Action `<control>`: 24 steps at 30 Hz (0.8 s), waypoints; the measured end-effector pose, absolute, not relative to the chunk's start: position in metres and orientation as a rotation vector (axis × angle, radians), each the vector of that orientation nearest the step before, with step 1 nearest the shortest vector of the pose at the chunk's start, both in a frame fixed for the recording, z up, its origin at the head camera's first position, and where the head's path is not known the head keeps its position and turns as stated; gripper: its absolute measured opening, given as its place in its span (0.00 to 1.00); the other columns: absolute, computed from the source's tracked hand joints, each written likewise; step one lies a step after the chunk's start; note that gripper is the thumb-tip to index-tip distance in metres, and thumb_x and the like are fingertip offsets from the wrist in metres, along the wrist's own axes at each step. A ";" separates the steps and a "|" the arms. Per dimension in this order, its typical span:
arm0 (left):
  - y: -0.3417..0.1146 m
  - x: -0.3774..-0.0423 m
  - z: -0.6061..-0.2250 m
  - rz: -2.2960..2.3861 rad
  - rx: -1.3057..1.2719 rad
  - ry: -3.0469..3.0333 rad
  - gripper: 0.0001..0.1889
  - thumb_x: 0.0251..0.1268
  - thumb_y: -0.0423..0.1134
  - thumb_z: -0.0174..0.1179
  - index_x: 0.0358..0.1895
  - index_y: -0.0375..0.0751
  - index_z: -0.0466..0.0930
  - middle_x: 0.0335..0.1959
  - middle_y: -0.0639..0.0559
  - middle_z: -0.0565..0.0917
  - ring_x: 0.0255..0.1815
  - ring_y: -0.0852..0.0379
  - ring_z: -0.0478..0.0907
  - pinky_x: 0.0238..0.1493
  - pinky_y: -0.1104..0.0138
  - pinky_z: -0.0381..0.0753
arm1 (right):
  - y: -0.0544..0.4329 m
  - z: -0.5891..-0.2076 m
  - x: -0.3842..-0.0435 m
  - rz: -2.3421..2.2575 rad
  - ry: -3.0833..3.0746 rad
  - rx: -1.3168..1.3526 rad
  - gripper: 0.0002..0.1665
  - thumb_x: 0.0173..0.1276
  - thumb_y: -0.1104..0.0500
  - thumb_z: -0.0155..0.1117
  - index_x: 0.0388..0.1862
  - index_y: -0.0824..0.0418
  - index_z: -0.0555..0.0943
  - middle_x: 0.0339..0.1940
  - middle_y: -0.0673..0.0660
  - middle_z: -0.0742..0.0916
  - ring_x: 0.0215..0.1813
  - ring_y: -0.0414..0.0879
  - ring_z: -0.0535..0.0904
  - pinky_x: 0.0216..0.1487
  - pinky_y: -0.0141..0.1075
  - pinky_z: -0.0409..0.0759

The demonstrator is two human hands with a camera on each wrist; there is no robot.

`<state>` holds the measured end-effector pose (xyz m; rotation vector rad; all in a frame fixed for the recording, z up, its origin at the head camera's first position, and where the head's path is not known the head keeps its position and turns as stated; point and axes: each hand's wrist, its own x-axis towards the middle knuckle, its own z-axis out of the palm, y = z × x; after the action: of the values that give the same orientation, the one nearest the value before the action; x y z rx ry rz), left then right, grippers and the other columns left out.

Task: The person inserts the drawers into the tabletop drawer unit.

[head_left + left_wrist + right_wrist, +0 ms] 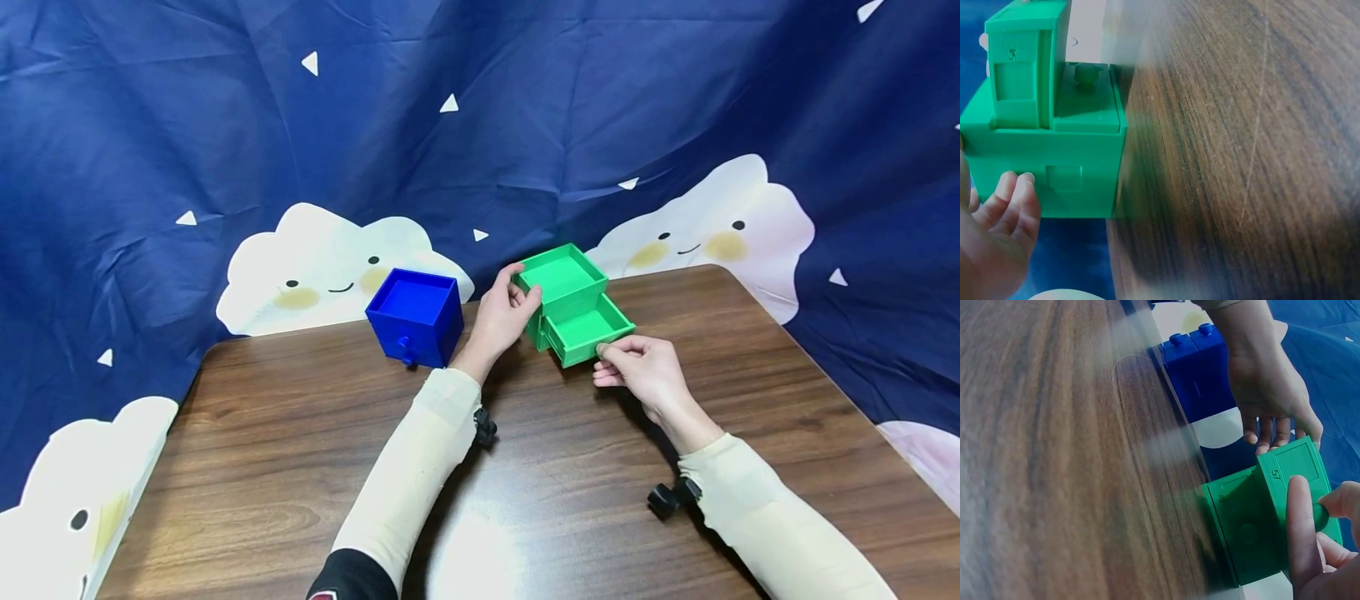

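Observation:
A small green drawer box [566,279] with a tray-like top stands at the table's far side, its upper drawer [592,321] pulled out, with nothing visible inside. My left hand [501,310] holds the box at its left side, fingertips against the side wall [1085,181] and thumb by the front upper corner. With thumb and a finger, my right hand [647,371] pinches the round green knob [1320,517] on the drawer's front; the index finger lies along the front. Below it, a lower drawer with its own knob [1088,76] is closed.
A similar blue drawer box [416,321] with knobs in front stands left of my left hand. Both boxes are near the back edge of the brown wooden table [562,483]. Behind hangs a dark blue cloth [525,125] with cloud prints.

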<state>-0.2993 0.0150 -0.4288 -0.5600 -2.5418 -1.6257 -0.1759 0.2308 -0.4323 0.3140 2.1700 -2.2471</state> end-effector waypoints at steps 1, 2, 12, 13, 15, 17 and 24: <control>0.015 -0.299 -0.429 -1.624 -0.559 -2.543 0.30 0.79 0.51 0.60 0.77 0.46 0.70 0.36 0.53 0.79 0.35 0.59 0.75 0.42 0.71 0.75 | 0.231 -0.432 -0.176 -2.246 2.169 0.312 0.07 0.76 0.70 0.63 0.43 0.78 0.82 0.23 0.53 0.90 0.25 0.40 0.90 0.35 0.36 0.91; 0.015 -0.299 -0.429 -1.621 -0.557 -2.544 0.30 0.79 0.51 0.60 0.77 0.46 0.70 0.36 0.53 0.79 0.35 0.59 0.75 0.42 0.71 0.75 | 0.231 -0.432 -0.176 -2.246 2.168 0.310 0.07 0.76 0.70 0.63 0.43 0.77 0.82 0.23 0.53 0.90 0.25 0.40 0.90 0.35 0.36 0.91; 0.015 -0.300 -0.428 -1.633 -0.557 -2.541 0.30 0.79 0.52 0.60 0.78 0.45 0.70 0.36 0.54 0.79 0.35 0.59 0.75 0.43 0.71 0.75 | 0.234 -0.432 -0.177 -2.243 2.157 0.286 0.06 0.76 0.70 0.63 0.38 0.72 0.85 0.23 0.53 0.90 0.25 0.40 0.90 0.35 0.36 0.91; 0.015 -0.300 -0.429 -1.634 -0.558 -2.540 0.30 0.79 0.52 0.60 0.78 0.45 0.70 0.36 0.54 0.79 0.35 0.60 0.75 0.42 0.71 0.75 | 0.233 -0.431 -0.177 -2.244 2.155 0.285 0.06 0.76 0.70 0.63 0.39 0.73 0.84 0.23 0.53 0.90 0.25 0.40 0.90 0.35 0.36 0.91; 0.015 -0.300 -0.429 -1.638 -0.557 -2.539 0.30 0.79 0.52 0.60 0.78 0.45 0.70 0.36 0.54 0.79 0.35 0.60 0.75 0.42 0.71 0.74 | 0.233 -0.431 -0.178 -2.244 2.154 0.282 0.06 0.76 0.70 0.63 0.40 0.75 0.83 0.23 0.53 0.90 0.25 0.40 0.90 0.35 0.36 0.91; 0.015 -0.300 -0.429 -1.642 -0.554 -2.541 0.30 0.80 0.52 0.60 0.78 0.45 0.70 0.36 0.54 0.79 0.35 0.60 0.75 0.42 0.71 0.74 | 0.232 -0.430 -0.178 -2.240 2.154 0.279 0.06 0.76 0.70 0.63 0.41 0.76 0.83 0.22 0.53 0.90 0.25 0.40 0.90 0.35 0.36 0.91; 0.015 -0.299 -0.429 -1.647 -0.557 -2.534 0.30 0.79 0.51 0.60 0.77 0.45 0.70 0.36 0.54 0.78 0.34 0.60 0.75 0.42 0.71 0.74 | 0.231 -0.429 -0.180 -2.219 2.173 0.280 0.07 0.76 0.70 0.64 0.41 0.76 0.83 0.22 0.53 0.90 0.24 0.40 0.89 0.34 0.36 0.90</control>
<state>-0.2991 0.0146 -0.4286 -0.5571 -2.5337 -1.6467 -0.1798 0.2314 -0.4290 0.2799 2.1735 -2.2192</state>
